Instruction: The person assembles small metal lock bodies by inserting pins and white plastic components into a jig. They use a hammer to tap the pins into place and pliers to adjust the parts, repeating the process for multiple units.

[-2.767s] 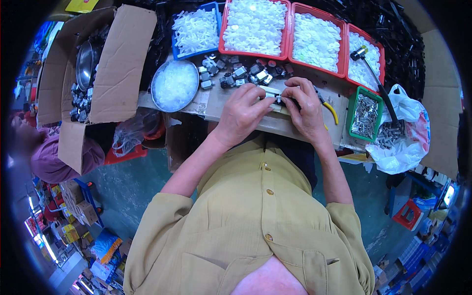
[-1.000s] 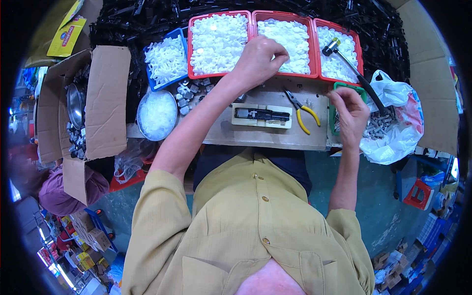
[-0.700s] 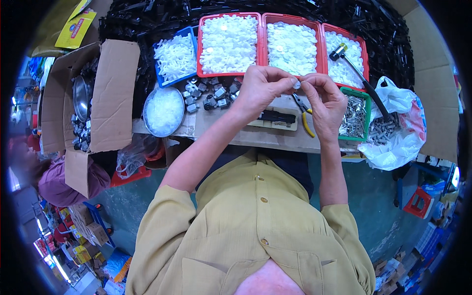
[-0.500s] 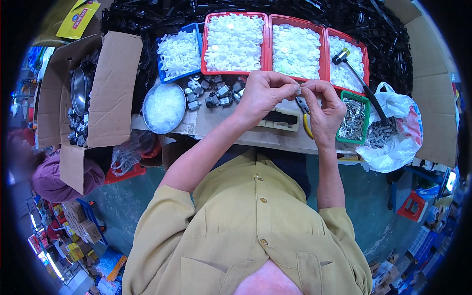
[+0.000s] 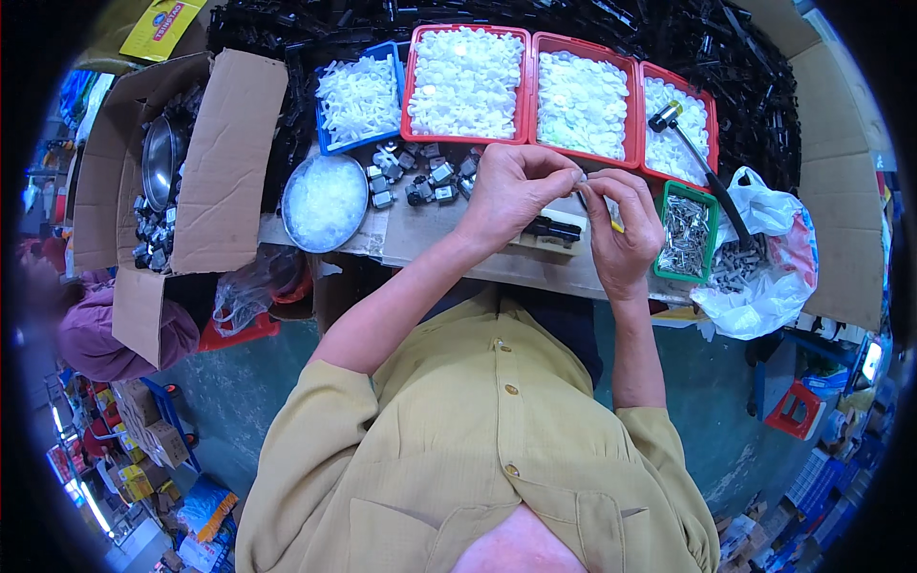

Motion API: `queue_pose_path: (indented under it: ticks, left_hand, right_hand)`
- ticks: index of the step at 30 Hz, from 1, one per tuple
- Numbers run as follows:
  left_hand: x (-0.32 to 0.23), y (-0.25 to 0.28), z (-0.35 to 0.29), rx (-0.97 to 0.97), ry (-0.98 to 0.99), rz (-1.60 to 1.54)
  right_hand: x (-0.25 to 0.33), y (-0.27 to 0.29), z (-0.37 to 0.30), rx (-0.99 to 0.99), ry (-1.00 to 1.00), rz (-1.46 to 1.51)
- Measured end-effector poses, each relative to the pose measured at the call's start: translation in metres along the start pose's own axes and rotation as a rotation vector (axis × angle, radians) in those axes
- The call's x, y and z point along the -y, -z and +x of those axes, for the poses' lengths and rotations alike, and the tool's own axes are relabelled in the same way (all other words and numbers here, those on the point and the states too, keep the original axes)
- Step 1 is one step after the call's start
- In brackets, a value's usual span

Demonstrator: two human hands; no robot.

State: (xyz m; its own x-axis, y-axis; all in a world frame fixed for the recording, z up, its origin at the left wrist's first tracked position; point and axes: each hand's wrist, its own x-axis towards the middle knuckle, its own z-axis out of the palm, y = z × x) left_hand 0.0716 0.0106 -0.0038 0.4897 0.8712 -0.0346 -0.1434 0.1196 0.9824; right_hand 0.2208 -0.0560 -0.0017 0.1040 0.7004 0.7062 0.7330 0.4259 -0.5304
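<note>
My left hand [image 5: 512, 196] and my right hand [image 5: 623, 229] meet above the workbench [image 5: 420, 239], fingertips pinched together on a small white part [image 5: 582, 179] between them. Just below the hands lies a cream block with a black piece [image 5: 552, 232] on it. A yellow-handled tool [image 5: 616, 225] is mostly hidden behind my right hand. Small grey metal-and-black components [image 5: 420, 177] lie in a cluster left of my left hand.
Three red trays [image 5: 530, 43] and a blue tray [image 5: 325, 148] hold white plastic parts along the back. A round bowl [image 5: 325, 202] of clear bits, a green tray [image 5: 690, 234] of metal pins, a hammer [image 5: 693, 158], a white plastic bag [image 5: 764, 258] and an open cardboard box [image 5: 205, 162] surround the bench.
My left hand came back from the red tray and my right hand from the green tray. Both have met over the cream block, pinching a small white part.
</note>
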Motion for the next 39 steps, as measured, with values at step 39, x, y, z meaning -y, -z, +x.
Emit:
queue_pose_path:
  ticks: [39]
  left_hand:
    - [0.003,-0.003,-0.022,-0.003,-0.242,0.216]
  right_hand:
    - [0.001,0.015,-0.011,0.097,-0.310,0.237]
